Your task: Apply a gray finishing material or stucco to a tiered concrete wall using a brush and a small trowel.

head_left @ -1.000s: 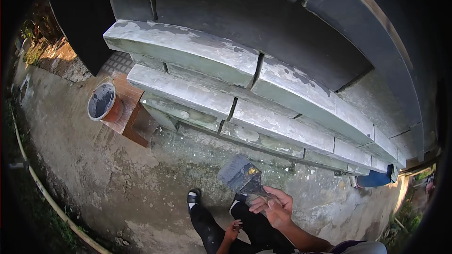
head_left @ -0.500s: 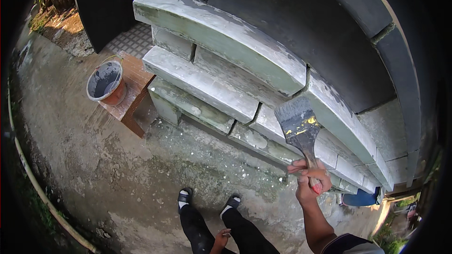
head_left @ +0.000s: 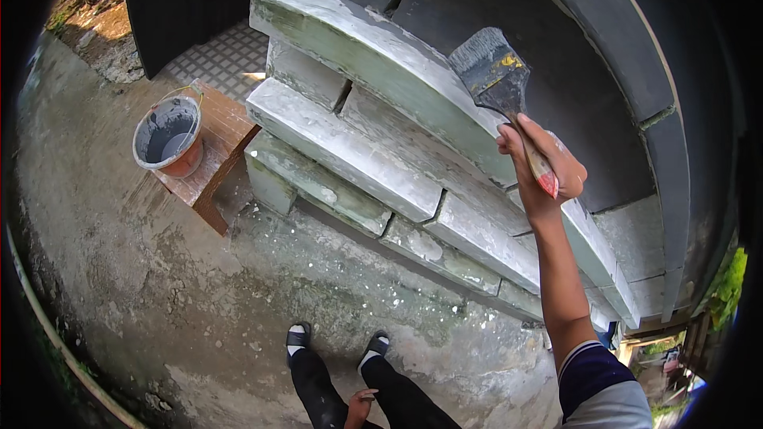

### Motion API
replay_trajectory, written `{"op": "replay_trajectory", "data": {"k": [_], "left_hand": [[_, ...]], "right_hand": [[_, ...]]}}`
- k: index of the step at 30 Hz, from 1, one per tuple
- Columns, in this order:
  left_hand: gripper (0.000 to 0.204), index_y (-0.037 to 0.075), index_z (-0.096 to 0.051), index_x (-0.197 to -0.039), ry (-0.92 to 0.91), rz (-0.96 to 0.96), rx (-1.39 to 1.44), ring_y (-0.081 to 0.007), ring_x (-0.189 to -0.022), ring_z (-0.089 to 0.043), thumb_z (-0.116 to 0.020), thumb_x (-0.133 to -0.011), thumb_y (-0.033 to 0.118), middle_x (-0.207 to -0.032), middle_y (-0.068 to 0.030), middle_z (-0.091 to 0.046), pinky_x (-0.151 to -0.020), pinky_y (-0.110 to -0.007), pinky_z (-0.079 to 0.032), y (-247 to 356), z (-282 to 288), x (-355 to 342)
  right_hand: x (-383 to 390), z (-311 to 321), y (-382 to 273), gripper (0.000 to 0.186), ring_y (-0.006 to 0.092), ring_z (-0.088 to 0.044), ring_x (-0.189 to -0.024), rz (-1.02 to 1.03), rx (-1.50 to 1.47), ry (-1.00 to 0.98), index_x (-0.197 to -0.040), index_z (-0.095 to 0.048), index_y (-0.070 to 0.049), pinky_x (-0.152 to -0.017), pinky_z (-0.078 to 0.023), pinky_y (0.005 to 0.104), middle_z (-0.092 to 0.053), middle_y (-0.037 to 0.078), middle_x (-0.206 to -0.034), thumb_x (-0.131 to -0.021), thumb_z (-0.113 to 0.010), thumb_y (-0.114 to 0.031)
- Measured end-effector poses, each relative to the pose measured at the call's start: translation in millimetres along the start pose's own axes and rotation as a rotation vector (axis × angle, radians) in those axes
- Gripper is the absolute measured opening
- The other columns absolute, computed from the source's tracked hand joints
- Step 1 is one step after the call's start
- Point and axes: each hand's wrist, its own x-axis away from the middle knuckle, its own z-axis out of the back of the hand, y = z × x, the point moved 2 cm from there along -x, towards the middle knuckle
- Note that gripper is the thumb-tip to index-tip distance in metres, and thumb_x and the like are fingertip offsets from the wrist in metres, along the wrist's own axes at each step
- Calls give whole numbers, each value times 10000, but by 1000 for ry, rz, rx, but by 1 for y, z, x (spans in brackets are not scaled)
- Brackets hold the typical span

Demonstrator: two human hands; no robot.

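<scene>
A wide flat paintbrush (head_left: 502,83) is in my right hand (head_left: 556,163), fingers closed round its wooden, red-tipped handle. Its grey-coated bristles point up and left, and yellow smears mark its dark ferrule. From this view the bristles overlap the upper whitish ledge (head_left: 358,40) and the dark grey wall panel (head_left: 524,24); whether they touch is hard to tell. Low in the picture, my left hand (head_left: 360,409) rests by my thigh, fingers loosely extended and holding nothing. To the left, an orange bucket (head_left: 184,160) holds grey paint.
The bucket stands on a low wooden bench (head_left: 226,123). Stepped ledges (head_left: 350,151) with dark joints run diagonally down to the right. My sandalled feet stand on stained concrete (head_left: 214,302). A pale pole or pipe (head_left: 60,342) curves along the left edge.
My right hand has lifted the paintbrush up and away from me, from the lower ledges to the upper ledge and panel. The view has shifted slightly. My left hand stays by my thigh.
</scene>
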Motion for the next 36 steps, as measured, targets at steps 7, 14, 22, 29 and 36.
{"op": "replay_trajectory", "data": {"k": [7, 14, 22, 29, 36], "left_hand": [[423, 49, -698, -1032, 9, -201, 27, -112, -662, -563, -418, -757, -106, -793, -47, -625, -770, -295, -523, 11, -3, -6], [280, 31, -673, -1043, -90, -418, 49, -229, -985, -614, -451, -963, 181, -1043, -105, -677, -855, -338, -481, -19, 3, -23], [244, 33, -670, -1057, -84, -199, -105, -200, -951, -614, -476, -944, 129, -1043, -90, -680, -828, -330, -493, -45, -9, -25], [247, 38, -669, -1027, -99, -363, 115, -219, -993, -599, -466, -954, 159, -1055, -92, -671, -858, -361, -481, -62, -9, -21], [219, 58, -669, -1024, -74, -147, -200, -221, -1003, -591, -504, -958, 186, -1053, -92, -661, -878, -356, -467, -45, -21, -18]], "right_hand": [[-81, -34, 13, 292, 203, -686, -667, 533, 236, 39, -904, -707, 4, -614, -566, 266, -698, 107, -767, -677, -842, -120], [-119, -64, 43, 236, 183, -672, -644, 594, 188, 173, -847, -709, -24, -593, -550, 246, -695, 86, -772, -703, -831, -165], [-122, -48, 58, 234, 207, -644, -600, 630, 206, 205, -852, -689, -13, -552, -528, 263, -663, 99, -706, -716, -820, -152], [-97, -12, 46, 214, 164, -622, -540, 391, 276, 275, -815, -703, -1, -538, -485, 221, -644, 97, -645, -707, -833, -134], [-40, 58, 48, 199, 98, -629, -561, -161, 245, 358, -878, -706, 21, -548, -509, 204, -670, 61, -658, -785, -786, -136]]}}
